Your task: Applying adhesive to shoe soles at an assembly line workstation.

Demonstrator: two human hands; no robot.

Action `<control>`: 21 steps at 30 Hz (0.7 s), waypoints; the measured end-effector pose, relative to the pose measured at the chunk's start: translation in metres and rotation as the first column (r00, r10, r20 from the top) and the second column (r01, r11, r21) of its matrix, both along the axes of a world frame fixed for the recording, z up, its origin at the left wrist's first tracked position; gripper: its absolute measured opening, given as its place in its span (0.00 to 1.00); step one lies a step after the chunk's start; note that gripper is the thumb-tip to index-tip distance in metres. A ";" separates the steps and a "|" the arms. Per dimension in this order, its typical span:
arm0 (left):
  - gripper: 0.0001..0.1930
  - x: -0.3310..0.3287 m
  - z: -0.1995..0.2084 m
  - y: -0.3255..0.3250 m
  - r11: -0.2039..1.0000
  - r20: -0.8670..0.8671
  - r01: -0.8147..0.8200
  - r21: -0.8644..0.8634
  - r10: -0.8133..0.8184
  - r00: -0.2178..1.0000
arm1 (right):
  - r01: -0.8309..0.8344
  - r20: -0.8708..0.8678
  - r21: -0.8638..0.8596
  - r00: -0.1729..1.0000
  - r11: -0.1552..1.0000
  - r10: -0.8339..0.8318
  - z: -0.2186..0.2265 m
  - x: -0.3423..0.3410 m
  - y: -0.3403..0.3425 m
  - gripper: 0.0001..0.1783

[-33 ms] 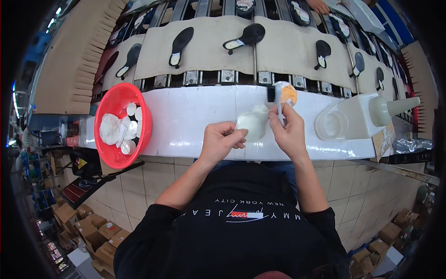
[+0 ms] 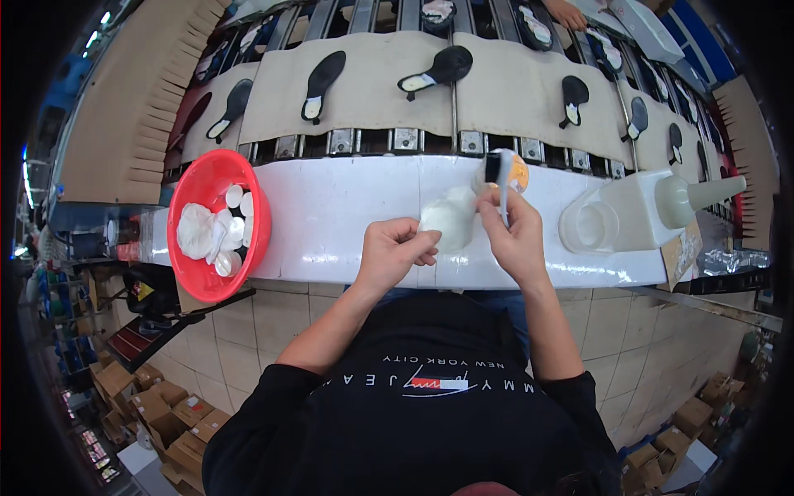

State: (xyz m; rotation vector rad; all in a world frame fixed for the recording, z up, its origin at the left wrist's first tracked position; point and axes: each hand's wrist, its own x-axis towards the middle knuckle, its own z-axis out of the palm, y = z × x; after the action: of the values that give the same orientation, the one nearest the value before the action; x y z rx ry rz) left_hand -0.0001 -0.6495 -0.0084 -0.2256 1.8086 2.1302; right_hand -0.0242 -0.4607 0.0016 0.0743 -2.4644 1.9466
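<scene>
My left hand (image 2: 401, 250) is closed in a pinch on the edge of a pale, translucent rounded piece (image 2: 449, 220) above the white worktop; I cannot make out its exact kind. In my right hand (image 2: 514, 236) is a small brush (image 2: 504, 178) with a whitish handle and black bristles. The fingers are wrapped round its lower part, and its head points up and away from me. Brush and fingers are right beside the pale piece. Just behind the brush stands a round orange-and-white item (image 2: 520, 172), partly hidden.
At left a red basin (image 2: 263, 217) holds white discs and a white bundle. A translucent bottle with a long nozzle (image 2: 641, 207) lies at right. Beyond the white worktop (image 2: 331, 198), black shoe soles (image 2: 322, 83) rest on a beige conveyor belt (image 2: 364, 91). Another person's hand (image 2: 567, 13) is at the far side.
The brush has turned in my right hand, so its black bristles and handle now sit slightly differently, tilted a little rightward. My left hand and the pale piece have stayed almost still.
</scene>
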 end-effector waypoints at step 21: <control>0.08 -0.039 -0.030 -0.028 0.945 0.101 -0.128 0.302 0.102 0.990 | -0.103 0.016 0.285 0.995 0.953 0.102 0.005 -0.066 -0.058 0.06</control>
State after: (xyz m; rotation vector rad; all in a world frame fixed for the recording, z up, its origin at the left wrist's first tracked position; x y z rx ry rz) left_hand -0.0389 -0.6775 -0.0380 -0.3437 1.4226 2.4078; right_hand -0.0903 -0.5190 0.0062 0.2047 -2.7762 1.6059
